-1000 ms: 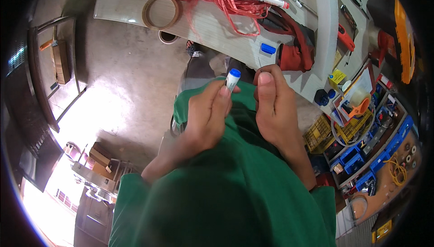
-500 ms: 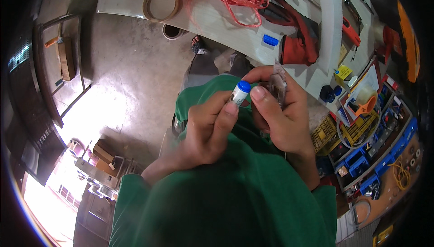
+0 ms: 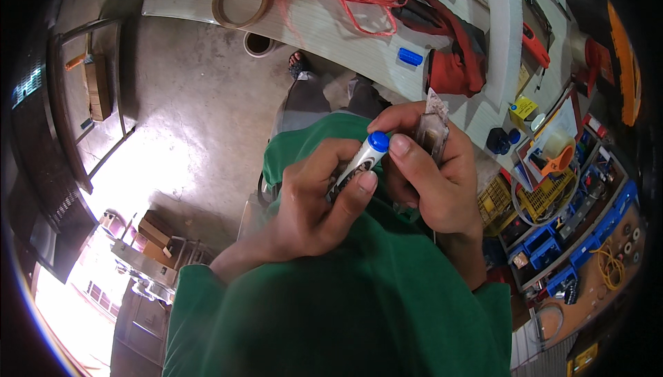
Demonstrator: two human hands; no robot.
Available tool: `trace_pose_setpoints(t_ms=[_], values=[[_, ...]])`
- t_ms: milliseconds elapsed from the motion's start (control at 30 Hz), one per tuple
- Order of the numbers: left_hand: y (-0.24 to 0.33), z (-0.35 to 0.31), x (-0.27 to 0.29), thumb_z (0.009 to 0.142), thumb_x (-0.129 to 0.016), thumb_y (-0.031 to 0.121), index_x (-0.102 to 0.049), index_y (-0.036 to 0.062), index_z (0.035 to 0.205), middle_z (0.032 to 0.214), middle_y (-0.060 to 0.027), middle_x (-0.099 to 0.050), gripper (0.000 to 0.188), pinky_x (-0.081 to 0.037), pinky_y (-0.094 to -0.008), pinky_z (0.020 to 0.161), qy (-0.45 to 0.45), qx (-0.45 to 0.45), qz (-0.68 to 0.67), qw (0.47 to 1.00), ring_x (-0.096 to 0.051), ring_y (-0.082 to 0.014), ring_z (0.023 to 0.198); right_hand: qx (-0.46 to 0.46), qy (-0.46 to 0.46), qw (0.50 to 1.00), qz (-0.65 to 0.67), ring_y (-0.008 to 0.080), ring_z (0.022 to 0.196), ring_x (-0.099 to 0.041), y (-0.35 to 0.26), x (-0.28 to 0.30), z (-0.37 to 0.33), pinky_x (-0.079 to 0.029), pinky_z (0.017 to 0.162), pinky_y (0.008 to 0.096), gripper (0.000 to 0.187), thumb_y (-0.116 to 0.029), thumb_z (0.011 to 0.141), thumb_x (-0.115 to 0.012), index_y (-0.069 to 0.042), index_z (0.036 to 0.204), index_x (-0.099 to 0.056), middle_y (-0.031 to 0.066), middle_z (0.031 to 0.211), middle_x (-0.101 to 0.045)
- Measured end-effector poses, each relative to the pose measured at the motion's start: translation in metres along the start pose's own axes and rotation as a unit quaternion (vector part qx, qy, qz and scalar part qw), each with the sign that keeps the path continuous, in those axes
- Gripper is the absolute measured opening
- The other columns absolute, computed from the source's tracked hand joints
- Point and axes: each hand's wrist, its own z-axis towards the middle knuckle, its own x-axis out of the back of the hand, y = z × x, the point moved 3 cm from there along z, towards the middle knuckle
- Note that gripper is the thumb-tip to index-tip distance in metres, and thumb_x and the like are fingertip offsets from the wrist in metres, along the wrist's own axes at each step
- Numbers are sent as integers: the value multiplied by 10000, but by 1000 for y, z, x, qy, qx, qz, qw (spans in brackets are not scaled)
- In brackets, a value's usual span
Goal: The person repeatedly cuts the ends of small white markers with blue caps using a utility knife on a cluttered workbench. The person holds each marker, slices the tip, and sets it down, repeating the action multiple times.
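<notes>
The marker, held upright between both hands a second ago, now lies tilted in the left hand, its blue end pressed by the right thumb. The right hand has closed its grip on a thin clear strip, well above the desk, so marking seems close.

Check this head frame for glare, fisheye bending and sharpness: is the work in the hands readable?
Head view: the floor at lower left is blown out by glare; the bench edge bows with fisheye and the corners go black. The left hand, blue-capped marker and right hand are evenly lit and fairly sharp.
</notes>
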Motion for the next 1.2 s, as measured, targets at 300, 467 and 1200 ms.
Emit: trace_pose_setpoints(t_ms=[300,467,1200], values=[[-12,10,-4,992,-712,158,-613,-8,1159,809,-112,-677,256,-490,-326,590,44,4,98,994,-643,-186,641,-2,47,998,-46,-15,592,-415,9,10,4,-291,509,194,215,-191,1094,-542,-16,1182,-630,-63,736,-539],[-74,49,-8,1092,-558,238,-651,-6,1140,788,-134,-674,265,-501,-340,656,78,99,122,984,-623,-200,689,-13,137,918,-371,322,699,-660,37,32,25,-491,654,392,366,-324,1108,-475,2,1235,-584,173,781,-667],[-138,87,-13,1086,-555,307,-596,3,985,796,-306,-646,323,-482,-566,677,57,174,194,964,-624,-544,814,-111,126,857,-488,554,826,-657,74,34,69,-501,734,639,425,-413,1117,-415,-1,1057,-500,322,834,-682]])
